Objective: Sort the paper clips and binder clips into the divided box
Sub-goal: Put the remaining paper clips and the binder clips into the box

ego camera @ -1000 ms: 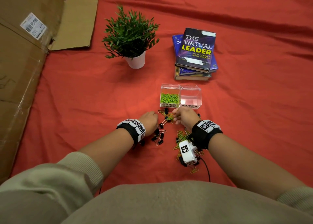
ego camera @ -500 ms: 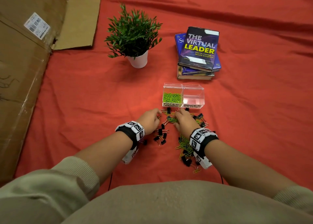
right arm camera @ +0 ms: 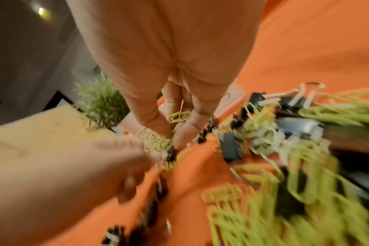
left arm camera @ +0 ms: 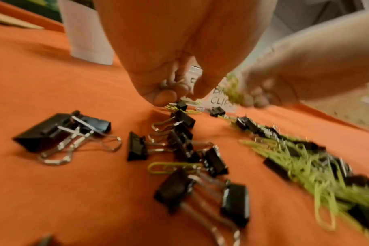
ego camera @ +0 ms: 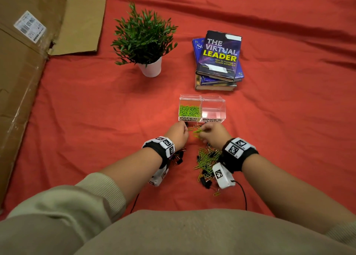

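The clear divided box [ego camera: 213, 100] stands on the red cloth. Its left cell, labelled PAPER CLIPS, holds green paper clips [ego camera: 189, 111]; the cell labelled BINDER CLIPS looks empty. Just in front of the box, my right hand [ego camera: 213, 133] pinches several green paper clips [right arm camera: 158, 141] a little above the cloth. My left hand [ego camera: 179, 133] is beside it with its fingers curled, the fingertips on a small black binder clip [left arm camera: 180, 104] that lies on the cloth. A mixed pile of green paper clips and binder clips [ego camera: 207, 158] lies under my right wrist. More black binder clips [left arm camera: 179, 146] lie under my left wrist.
A potted plant [ego camera: 144, 42] stands behind the box to the left and a stack of books [ego camera: 219, 60] behind it to the right. Flattened cardboard [ego camera: 23, 81] covers the left side. Wrist camera cables trail toward my body.
Both hands have moved forward, close to the front of the box. My right hand has come up from the cloth with green paper clips pinched in its fingers.
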Action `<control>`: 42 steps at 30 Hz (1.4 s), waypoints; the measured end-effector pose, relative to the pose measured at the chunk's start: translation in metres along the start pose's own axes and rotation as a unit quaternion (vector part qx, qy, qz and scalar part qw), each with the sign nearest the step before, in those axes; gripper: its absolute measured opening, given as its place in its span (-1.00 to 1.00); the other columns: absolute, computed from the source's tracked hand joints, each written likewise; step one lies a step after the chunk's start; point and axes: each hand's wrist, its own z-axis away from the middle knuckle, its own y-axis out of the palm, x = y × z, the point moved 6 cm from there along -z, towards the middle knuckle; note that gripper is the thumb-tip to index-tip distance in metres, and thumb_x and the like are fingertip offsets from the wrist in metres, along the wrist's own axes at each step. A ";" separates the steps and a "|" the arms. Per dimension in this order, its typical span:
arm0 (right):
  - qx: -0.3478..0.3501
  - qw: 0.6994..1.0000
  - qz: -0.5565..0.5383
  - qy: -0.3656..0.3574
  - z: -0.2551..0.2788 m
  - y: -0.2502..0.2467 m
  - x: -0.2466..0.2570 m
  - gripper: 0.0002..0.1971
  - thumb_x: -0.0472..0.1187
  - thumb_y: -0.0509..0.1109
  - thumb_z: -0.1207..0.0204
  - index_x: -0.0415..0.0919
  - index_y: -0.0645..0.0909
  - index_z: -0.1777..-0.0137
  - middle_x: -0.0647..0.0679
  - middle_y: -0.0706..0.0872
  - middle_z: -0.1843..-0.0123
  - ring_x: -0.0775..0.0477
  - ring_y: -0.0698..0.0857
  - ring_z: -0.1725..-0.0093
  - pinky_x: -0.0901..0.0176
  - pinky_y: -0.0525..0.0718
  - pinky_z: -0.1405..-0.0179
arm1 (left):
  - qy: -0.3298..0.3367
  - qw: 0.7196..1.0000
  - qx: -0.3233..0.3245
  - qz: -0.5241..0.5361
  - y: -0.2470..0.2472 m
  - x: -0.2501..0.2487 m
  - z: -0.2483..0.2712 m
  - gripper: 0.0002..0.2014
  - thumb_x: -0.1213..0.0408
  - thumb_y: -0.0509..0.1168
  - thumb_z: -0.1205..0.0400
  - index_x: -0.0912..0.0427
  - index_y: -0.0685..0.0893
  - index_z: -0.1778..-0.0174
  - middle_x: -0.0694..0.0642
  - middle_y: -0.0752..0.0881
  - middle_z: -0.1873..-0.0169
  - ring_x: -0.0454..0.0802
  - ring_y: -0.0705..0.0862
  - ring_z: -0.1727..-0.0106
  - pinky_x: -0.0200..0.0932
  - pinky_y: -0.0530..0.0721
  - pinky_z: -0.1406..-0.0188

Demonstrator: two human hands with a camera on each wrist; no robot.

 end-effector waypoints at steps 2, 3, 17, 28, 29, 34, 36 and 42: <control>-0.016 0.999 -0.041 -0.005 -0.006 -0.015 0.016 -0.96 -0.33 0.42 -0.49 -0.29 0.68 0.09 -0.08 0.69 0.34 0.06 0.60 0.45 0.40 0.50 0.60 | -0.002 0.999 0.009 -0.035 0.004 0.008 0.000 -0.87 0.31 0.21 -0.64 0.27 0.54 -0.04 0.25 0.66 -0.01 0.22 0.62 -0.04 0.00 0.54 -0.02; -0.024 0.998 -0.053 -0.013 -0.010 -0.022 0.025 -0.98 -0.34 0.42 -0.49 -0.27 0.67 0.12 -0.07 0.68 0.35 0.05 0.60 0.45 0.41 0.52 0.60 | -0.006 0.999 0.013 -0.045 0.004 0.013 0.000 -0.87 0.30 0.22 -0.63 0.25 0.54 -0.04 0.25 0.66 -0.03 0.22 0.62 -0.07 0.01 0.56 -0.05; -0.076 0.955 0.227 -0.172 -0.018 -0.006 0.062 -0.76 -0.33 0.24 -0.52 -0.27 0.71 -0.07 -0.23 0.71 -0.10 -0.23 0.70 -0.05 -0.05 0.68 -0.13 | 0.062 0.990 0.015 -0.127 -0.002 0.014 0.000 -0.67 0.35 0.18 -0.56 0.02 0.56 -0.22 0.22 0.65 -0.13 0.27 0.65 -0.14 0.12 0.64 -0.09; 0.016 0.921 0.360 -0.149 -0.010 0.043 0.015 -0.77 -0.41 0.15 -0.58 -0.43 0.52 -0.17 -0.29 0.51 -0.18 -0.32 0.56 -0.23 -0.10 0.59 -0.10 | 0.069 0.982 0.014 -0.175 0.001 0.021 -0.005 -0.80 0.44 0.20 -0.56 0.20 0.61 -0.05 0.21 0.66 -0.09 0.25 0.66 -0.14 0.09 0.63 -0.09; 0.013 0.920 0.363 -0.150 -0.010 0.043 0.014 -0.80 -0.41 0.16 -0.58 -0.44 0.51 -0.14 -0.30 0.51 -0.16 -0.32 0.55 -0.23 -0.12 0.59 -0.09 | 0.070 0.982 0.014 -0.174 0.000 0.022 -0.006 -0.81 0.42 0.22 -0.56 0.19 0.61 -0.05 0.20 0.66 -0.08 0.25 0.65 -0.14 0.10 0.63 -0.10; 0.026 0.925 0.356 -0.133 -0.005 0.044 0.014 -0.74 -0.30 0.18 -0.61 -0.44 0.51 -0.21 -0.30 0.56 -0.22 -0.28 0.56 -0.25 -0.04 0.53 -0.18 | 0.066 0.981 0.006 -0.185 -0.006 0.025 -0.007 -0.77 0.28 0.31 -0.60 0.16 0.58 -0.17 0.19 0.63 -0.11 0.25 0.65 -0.15 0.12 0.66 -0.09; 0.023 0.950 0.288 -0.114 -0.003 0.040 0.013 -0.79 -0.31 0.21 -0.58 -0.38 0.57 -0.13 -0.27 0.65 -0.13 -0.26 0.64 -0.13 0.02 0.56 -0.09 | 0.070 0.971 0.013 -0.228 -0.007 0.024 -0.004 -0.80 0.30 0.27 -0.62 0.25 0.56 -0.14 0.22 0.61 -0.12 0.27 0.64 -0.17 0.13 0.64 -0.08; 0.062 0.992 -0.094 0.053 0.005 0.022 -0.007 -0.75 -0.39 0.15 -0.58 -0.16 0.63 -0.05 -0.09 0.63 0.36 -0.01 0.58 0.44 0.23 0.57 0.45 | 0.084 0.930 0.016 -0.358 -0.001 0.010 0.005 -0.69 0.52 0.05 -0.63 0.39 0.43 -0.30 0.32 0.53 -0.23 0.29 0.58 -0.26 0.13 0.58 -0.15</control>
